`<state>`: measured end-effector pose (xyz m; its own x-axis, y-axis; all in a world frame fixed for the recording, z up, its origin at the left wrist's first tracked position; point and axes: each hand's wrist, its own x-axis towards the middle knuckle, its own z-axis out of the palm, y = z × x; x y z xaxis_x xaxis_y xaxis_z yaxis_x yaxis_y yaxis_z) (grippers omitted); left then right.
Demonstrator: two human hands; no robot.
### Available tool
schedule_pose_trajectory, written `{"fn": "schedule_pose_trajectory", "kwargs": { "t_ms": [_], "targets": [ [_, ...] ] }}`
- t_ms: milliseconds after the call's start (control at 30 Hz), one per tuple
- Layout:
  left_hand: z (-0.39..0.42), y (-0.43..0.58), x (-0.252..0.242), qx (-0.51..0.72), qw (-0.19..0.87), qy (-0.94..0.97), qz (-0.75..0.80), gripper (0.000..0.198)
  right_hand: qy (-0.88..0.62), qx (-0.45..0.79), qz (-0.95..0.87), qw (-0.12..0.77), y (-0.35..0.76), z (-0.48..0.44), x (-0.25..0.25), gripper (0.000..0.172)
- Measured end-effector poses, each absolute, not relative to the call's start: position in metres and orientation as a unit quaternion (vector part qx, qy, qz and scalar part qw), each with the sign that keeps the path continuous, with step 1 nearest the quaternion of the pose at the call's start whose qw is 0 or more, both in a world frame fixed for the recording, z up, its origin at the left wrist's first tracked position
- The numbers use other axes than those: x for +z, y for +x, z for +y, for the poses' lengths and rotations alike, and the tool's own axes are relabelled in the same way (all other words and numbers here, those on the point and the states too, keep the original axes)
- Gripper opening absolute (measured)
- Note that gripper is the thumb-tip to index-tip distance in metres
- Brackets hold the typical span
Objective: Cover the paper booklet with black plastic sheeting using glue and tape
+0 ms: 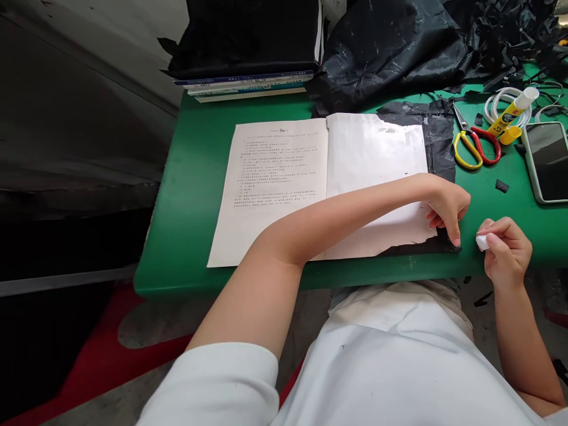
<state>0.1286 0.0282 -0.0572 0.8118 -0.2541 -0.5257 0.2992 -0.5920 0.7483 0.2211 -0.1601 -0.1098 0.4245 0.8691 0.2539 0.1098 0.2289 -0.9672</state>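
One left hand [447, 204], one right hand [508, 251] and one white piece [481, 242] were counted, along with one open book [317, 168], one pair of scissors [471, 131], one glue stick [511, 115], one yellow cap [510, 136], one phone [550, 155] and one green table [186, 195].

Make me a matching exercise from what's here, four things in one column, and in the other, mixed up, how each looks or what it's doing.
Column one
1. Scissors
2. Book
3. Right hand
4. Phone

Column two
A. Pinching a small white piece
B. Dark screen with a pale rim
C. One yellow handle, one red
D. Lying open, print on its left page

Pairs: 1-C, 2-D, 3-A, 4-B
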Motion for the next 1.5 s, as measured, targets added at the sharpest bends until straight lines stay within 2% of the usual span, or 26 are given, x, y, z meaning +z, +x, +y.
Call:
{"fn": "schedule_pose_trajectory", "kwargs": {
  "t_ms": [233, 400, 467, 533, 667, 767, 900, 1000, 1100, 1200, 1333, 1500],
  "targets": [
    [0.002, 0.124, -0.048, -0.229, 0.276, 0.932, 0.059, 0.035, -0.567, 0.297, -0.443, 0.627, 0.222, -0.161, -0.11, 0.018],
    [-0.01, 0.104, -0.053, -0.158, 0.182, 0.969, 0.059, 0.042, -0.602, 0.252, -0.407, 0.639, 0.219, -0.16, -0.11, 0.014],
    [-0.012, 0.089, -0.058, -0.123, 0.186, 0.974, 0.045, 0.047, -0.618, 0.251, -0.408, 0.624, 0.219, -0.16, -0.111, 0.018],
    [-0.011, 0.072, -0.06, -0.099, 0.237, 0.966, 0.038, 0.053, -0.627, 0.26, -0.414, 0.606, 0.22, -0.161, -0.111, 0.021],
    [0.004, 0.037, -0.056, -0.061, 0.333, 0.941, -0.01, 0.037, -0.642, 0.298, -0.401, 0.581, 0.226, -0.161, -0.111, 0.015],
    [0.029, 0.016, -0.054, -0.003, 0.241, 0.97, 0.023, 0.03, -0.658, 0.303, -0.382, 0.574, 0.228, -0.157, -0.109, 0.013],
    [0.068, -0.001, -0.062, 0.03, 0.133, 0.981, 0.135, 0.042, -0.689, 0.279, -0.359, 0.564, 0.224, -0.146, -0.106, 0.02],
    [0.088, -0.004, -0.073, 0.004, 0.111, 0.98, 0.167, 0.051, -0.703, 0.257, -0.359, 0.558, 0.219, -0.133, -0.105, 0.025],
    [0.096, -0.004, -0.086, -0.011, 0.135, 0.977, 0.165, 0.058, -0.727, 0.219, -0.38, 0.529, 0.218, -0.121, -0.105, 0.034],
    [0.097, -0.003, -0.095, -0.012, 0.165, 0.973, 0.163, 0.058, -0.771, 0.157, -0.423, 0.449, 0.22, -0.111, -0.106, 0.039],
    [0.096, -0.006, -0.1, 0.008, 0.186, 0.968, 0.165, 0.057, -0.802, 0.047, -0.479, 0.354, 0.228, -0.101, -0.11, 0.032],
    [0.096, -0.01, -0.099, 0.011, 0.192, 0.968, 0.16, 0.056, -0.793, -0.063, -0.514, 0.321, 0.236, -0.096, -0.115, 0.027]
  ]
}}
